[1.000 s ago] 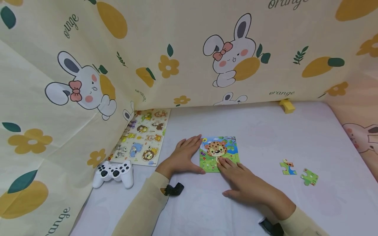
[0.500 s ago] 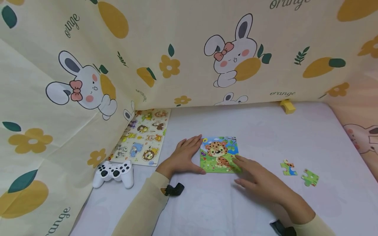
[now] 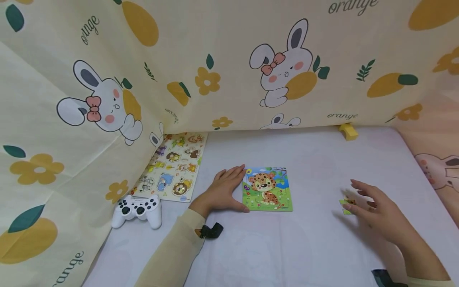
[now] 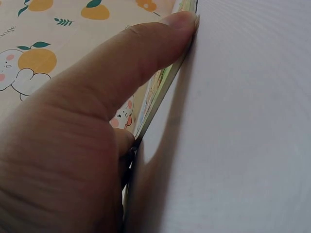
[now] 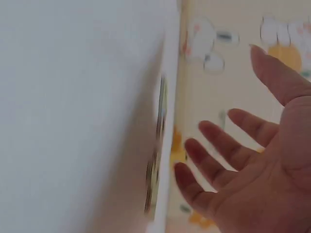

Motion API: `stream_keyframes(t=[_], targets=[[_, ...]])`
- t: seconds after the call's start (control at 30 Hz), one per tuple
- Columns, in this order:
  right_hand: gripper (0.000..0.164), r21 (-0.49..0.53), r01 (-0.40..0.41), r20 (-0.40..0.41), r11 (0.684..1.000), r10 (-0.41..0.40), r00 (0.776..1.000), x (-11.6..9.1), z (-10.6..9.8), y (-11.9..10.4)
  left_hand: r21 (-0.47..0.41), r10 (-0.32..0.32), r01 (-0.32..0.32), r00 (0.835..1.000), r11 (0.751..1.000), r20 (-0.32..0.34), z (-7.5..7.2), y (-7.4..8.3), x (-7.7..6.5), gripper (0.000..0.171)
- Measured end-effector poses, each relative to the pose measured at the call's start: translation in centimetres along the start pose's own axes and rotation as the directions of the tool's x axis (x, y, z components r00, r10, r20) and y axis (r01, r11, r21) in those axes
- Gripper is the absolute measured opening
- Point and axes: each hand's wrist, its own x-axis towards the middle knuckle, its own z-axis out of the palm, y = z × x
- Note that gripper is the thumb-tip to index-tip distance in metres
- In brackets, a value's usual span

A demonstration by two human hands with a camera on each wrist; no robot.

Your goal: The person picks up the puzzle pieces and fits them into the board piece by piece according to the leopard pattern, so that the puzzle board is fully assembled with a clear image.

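A square jigsaw (image 3: 267, 189) with a spotted leopard cub lies on the white table. My left hand (image 3: 223, 193) rests along its left side, fingertips at the upper left corner and thumb at the lower left. In the left wrist view the thumb (image 4: 131, 60) lies against the board's edge. Further right, my right hand (image 3: 385, 217) is above the loose jigsaw pieces, fingers apart and nothing between them. One piece (image 3: 342, 202) shows partly past the thumb; the other is hidden under the hand. Edge-on, both pieces (image 5: 154, 182) appear in the right wrist view.
A white game controller (image 3: 137, 211) sits at the left, by a board of animal pictures (image 3: 186, 181) partly covered by the hanging cloth (image 3: 229, 79). A yellow block (image 3: 349, 132) stands at the back right, against the cloth's lower edge.
My right hand has lifted off the jigsaw and moved right, over the loose pieces. The leopard cub's body is now uncovered. My left hand has stayed in place.
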Motion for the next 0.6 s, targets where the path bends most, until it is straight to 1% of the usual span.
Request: stream_keyframes(t=[0.1, 0.23, 0.33, 0.43, 0.53, 0.6], targets=[[0.091, -0.004, -0.059, 0.055, 0.998, 0.059, 0.997, -0.2, -0.8, 1.8, 0.001, -0.002, 0.002, 1.0, 1.0, 0.0, 0.0, 0.0, 0.0, 0.137], [0.093, -0.04, -0.058, 0.117, 0.997, 0.062, 0.991, -0.3, -0.7, 3.4, 0.002, -0.001, 0.001, 1.0, 1.0, 0.002, 0.1, -0.1, 0.0, 0.137], [0.083, -0.069, -0.021, 0.113, 0.997, 0.029, 0.993, -0.2, -0.4, 3.7, -0.001, -0.001, 0.001, 1.0, 1.0, 0.002, 0.0, 0.0, 0.0, 0.137], [0.062, -0.108, -0.012, 0.09, 0.994, 0.021, 0.996, 0.0, -0.2, 3.2, -0.007, 0.0, 0.0, 1.0, 1.0, 0.001, 0.0, 0.0, 0.0, 0.136], [0.047, -0.136, -0.021, 0.088, 0.99, 0.033, 0.996, 0.2, -0.1, 2.4, -0.008, -0.001, 0.001, 1.0, 1.0, 0.002, -0.1, 0.0, 0.0, 0.136], [0.043, -0.151, -0.039, 0.095, 0.988, 0.054, 0.994, 0.4, -0.2, 1.8, -0.006, -0.001, 0.001, 1.0, 1.0, 0.003, -0.1, 0.0, 0.0, 0.136]])
